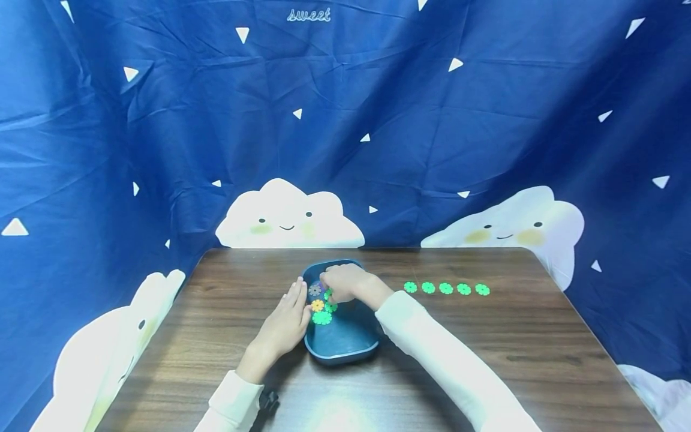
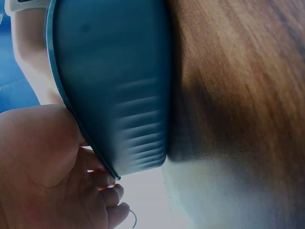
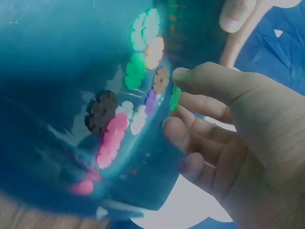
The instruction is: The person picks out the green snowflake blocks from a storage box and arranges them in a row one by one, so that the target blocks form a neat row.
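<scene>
A dark blue bowl stands on the wooden table. It holds several flower-shaped discs in green, yellow, grey, pink, white and purple. My right hand reaches into the bowl and pinches a green disc between thumb and fingers. My left hand lies with straight fingers against the bowl's left outer wall, its palm at the rim.
A row of several green discs lies on the table to the right of the bowl. A blue cloth with white clouds hangs behind and beside the table. Bare wood surrounds the bowl.
</scene>
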The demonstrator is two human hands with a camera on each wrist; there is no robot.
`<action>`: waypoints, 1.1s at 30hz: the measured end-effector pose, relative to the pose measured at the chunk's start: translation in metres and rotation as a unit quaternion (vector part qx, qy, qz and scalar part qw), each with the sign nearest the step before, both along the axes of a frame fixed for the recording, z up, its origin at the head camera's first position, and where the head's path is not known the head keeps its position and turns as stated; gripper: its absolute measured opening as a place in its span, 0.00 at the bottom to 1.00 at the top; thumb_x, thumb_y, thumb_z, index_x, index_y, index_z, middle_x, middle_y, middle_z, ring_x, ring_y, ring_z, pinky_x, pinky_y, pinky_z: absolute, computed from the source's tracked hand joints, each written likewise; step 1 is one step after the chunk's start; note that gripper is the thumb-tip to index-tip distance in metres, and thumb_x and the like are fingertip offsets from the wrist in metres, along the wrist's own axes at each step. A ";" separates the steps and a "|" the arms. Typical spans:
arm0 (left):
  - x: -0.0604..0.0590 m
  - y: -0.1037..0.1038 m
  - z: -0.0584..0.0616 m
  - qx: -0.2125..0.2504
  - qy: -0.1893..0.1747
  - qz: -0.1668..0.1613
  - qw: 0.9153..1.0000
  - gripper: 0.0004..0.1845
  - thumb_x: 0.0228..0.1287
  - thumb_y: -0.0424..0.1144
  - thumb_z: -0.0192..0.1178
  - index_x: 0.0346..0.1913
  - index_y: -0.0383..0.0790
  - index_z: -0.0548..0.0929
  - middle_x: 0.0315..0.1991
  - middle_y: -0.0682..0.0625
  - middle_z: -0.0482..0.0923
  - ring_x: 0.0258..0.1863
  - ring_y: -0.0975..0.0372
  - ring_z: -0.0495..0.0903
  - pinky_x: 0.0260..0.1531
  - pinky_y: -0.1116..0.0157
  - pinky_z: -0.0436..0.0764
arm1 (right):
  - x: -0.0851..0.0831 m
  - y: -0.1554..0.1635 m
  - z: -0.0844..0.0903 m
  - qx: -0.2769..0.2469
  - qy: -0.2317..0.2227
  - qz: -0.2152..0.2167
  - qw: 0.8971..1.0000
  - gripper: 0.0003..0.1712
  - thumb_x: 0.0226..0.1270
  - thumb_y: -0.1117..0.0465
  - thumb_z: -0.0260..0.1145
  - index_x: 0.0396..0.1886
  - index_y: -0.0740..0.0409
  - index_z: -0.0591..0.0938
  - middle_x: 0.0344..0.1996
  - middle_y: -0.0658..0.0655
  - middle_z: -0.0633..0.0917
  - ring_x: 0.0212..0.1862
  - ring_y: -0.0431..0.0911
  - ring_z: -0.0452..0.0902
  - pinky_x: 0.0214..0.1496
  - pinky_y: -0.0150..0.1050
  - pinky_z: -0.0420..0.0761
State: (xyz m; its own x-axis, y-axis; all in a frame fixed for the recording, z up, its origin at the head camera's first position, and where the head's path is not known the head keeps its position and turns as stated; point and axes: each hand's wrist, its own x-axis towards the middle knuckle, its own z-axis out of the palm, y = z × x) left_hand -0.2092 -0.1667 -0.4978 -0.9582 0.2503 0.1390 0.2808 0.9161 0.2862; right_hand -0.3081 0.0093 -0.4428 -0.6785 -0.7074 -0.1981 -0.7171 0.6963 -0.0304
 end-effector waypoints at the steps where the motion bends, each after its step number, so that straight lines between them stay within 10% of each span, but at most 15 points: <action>1: 0.000 0.000 0.000 0.000 0.000 0.000 1.000 0.32 0.79 0.49 0.37 0.76 0.32 0.52 0.79 0.40 0.46 0.79 0.52 0.47 0.76 0.50 0.57 | 0.000 0.002 0.001 -0.004 0.003 0.000 1.000 0.20 0.62 0.49 0.70 0.52 0.48 0.82 0.42 0.47 0.83 0.40 0.41 0.78 0.46 0.39 0.83; 33: 0.001 0.001 -0.001 0.000 0.002 0.003 1.000 0.33 0.78 0.48 0.38 0.76 0.32 0.52 0.79 0.40 0.46 0.79 0.52 0.48 0.76 0.51 0.57 | 0.021 0.106 0.024 -0.104 0.019 -0.071 0.992 0.15 0.60 0.51 0.70 0.46 0.44 0.83 0.40 0.43 0.79 0.36 0.40 0.74 0.44 0.39 0.79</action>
State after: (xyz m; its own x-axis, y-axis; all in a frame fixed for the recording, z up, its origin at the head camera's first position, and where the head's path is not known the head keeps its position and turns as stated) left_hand -0.2085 -0.1654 -0.4989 -0.9590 0.2451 0.1422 0.2768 0.9177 0.2849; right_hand -0.2870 0.1154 -0.4188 -0.7779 -0.6277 -0.0302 -0.6162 0.7713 -0.1595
